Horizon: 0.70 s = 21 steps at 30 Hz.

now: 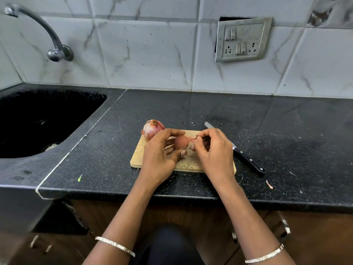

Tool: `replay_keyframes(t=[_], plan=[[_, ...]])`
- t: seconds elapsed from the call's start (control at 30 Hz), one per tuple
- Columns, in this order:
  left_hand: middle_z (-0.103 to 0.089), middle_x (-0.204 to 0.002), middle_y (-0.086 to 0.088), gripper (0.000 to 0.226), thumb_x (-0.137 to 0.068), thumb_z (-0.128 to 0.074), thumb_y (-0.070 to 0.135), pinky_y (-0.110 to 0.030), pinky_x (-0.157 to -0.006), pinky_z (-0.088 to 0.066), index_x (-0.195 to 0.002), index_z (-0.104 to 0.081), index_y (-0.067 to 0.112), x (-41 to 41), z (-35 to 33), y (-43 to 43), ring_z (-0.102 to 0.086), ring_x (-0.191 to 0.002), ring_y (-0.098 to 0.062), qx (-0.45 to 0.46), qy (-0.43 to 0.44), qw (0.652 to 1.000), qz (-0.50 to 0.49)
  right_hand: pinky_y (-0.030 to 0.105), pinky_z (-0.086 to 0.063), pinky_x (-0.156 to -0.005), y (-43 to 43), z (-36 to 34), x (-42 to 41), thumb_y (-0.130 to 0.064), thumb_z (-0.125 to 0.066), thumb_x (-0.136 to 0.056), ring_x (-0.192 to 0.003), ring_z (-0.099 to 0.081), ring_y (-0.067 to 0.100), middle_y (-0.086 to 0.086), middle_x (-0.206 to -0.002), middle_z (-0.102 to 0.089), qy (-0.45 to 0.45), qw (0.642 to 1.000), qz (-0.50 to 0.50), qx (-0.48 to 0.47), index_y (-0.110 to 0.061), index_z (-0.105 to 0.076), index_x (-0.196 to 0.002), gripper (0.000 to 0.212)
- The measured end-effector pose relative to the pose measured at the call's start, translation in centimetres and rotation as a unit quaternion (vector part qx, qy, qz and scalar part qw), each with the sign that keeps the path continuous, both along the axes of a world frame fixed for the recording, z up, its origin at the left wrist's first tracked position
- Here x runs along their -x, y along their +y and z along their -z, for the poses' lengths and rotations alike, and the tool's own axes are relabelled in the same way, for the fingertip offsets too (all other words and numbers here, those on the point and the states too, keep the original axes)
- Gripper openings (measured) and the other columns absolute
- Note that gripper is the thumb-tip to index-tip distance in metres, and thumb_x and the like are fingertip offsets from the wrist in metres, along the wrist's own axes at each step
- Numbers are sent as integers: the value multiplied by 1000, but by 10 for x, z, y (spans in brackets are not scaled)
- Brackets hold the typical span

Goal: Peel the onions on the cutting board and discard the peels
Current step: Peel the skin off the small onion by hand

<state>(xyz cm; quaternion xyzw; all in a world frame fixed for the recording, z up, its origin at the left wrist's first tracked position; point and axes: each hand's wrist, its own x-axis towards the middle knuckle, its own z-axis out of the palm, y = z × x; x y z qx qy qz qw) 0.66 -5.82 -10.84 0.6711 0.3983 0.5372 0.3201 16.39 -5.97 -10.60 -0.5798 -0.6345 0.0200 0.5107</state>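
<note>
Our left grip (pixel 160 153) holds the small onion (pixel 181 142) over the cutting board (pixel 136 157) while our right grip (pixel 214 150) pinches its peel (pixel 191 139), and a hard tug may tear it or pop the onion loose.

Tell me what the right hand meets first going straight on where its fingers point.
Probably the small onion held by the left hand, just beside the peel that the right hand pinches; depth is unclear.

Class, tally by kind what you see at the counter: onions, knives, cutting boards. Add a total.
Onions: 2, the large onion and the small onion
Knife: 1
Cutting board: 1
Total: 4
</note>
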Motion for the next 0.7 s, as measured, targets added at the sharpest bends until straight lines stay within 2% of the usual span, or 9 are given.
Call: replay_keyframes(t=[0.1, 0.2, 0.27, 0.33, 0.4, 0.47, 0.57, 0.7], plan=[[-66, -120, 5, 52, -81, -77, -10, -18, -86, -56, -114, -65, 27, 1, 3, 3, -64, -109, -2, -11, 8, 1000, -14, 10, -40, -67, -2, -2, -1, -12, -66, -90, -77, -55, 9, -7, -89, -57, 15, 1000, 15, -2, -12, -64, -91, 2], [-66, -121, 8, 54, -81, -75, -11, -26, -92, -57, -114, -65, 30, 2, 6, 7, -63, -114, -6, -33, 28, 999, -27, 23, -48, -72, -3, -4, -2, -12, -67, -88, -81, -57, 10, -7, -93, -60, 23, 1000, 15, -6, -13, -66, -93, 5], [-67, -120, 10, 54, -79, -76, -11, -26, -98, -54, -115, -65, 27, 3, 7, 8, -62, -115, -3, -55, 41, 997, -33, 16, -45, -81, -4, -4, -1, -11, -68, -88, -92, -56, 6, -10, -98, -62, 15, 1000, -10, -15, -15, -69, -99, 11], [-67, -118, 10, 52, -78, -76, -13, -19, -101, -50, -116, -66, 21, 3, 7, 9, -62, -115, -4, -73, 49, 995, -37, 7, -36, -88, -5, -5, 0, -13, -70, -88, -101, -50, 0, -13, -101, -66, -5, 999, -43, -20, -17, -72, -104, 17], [-67, -117, 10, 52, -77, -76, -14, -18, -99, -49, -117, -66, 18, 2, 7, 10, -63, -115, -7, -81, 49, 995, -35, 7, -36, -88, -6, -5, 0, -18, -72, -88, -102, -53, 3, -14, -100, -70, -15, 998, -63, -19, -21, -74, -104, 16], [-67, -117, 10, 52, -76, -77, -11, -22, -99, -51, -117, -66, 18, 3, 8, 10, -65, -113, -10, -82, 43, 995, -28, 6, -35, -87, -5, -5, -1, -19, -74, -88, -102, -56, 10, -14, -96, -72, -12, 997, -69, -20, -22, -77, -98, 11], [-69, -115, 8, 49, -77, -83, -1, -27, -97, -54, -116, -66, 22, 3, 7, 9, -67, -110, -12, -77, 30, 996, -23, 2, -32, -85, -4, -4, -1, -16, -74, -87, -98, -58, 12, -14, -87, -73, -8, 997, -69, -17, -21, -78, -88, 7], [-70, -114, 10, 46, -75, -89, 10, -24, -96, -54, -112, -68, 25, 2, 3, 7, -68, -109, -10, -73, 29, 996, -30, 6, -33, -80, -2, -2, 0, -20, -71, -88, -93, -55, 14, -11, -83, -70, -27, 997, -64, -11, -19, -74, -84, 5]])
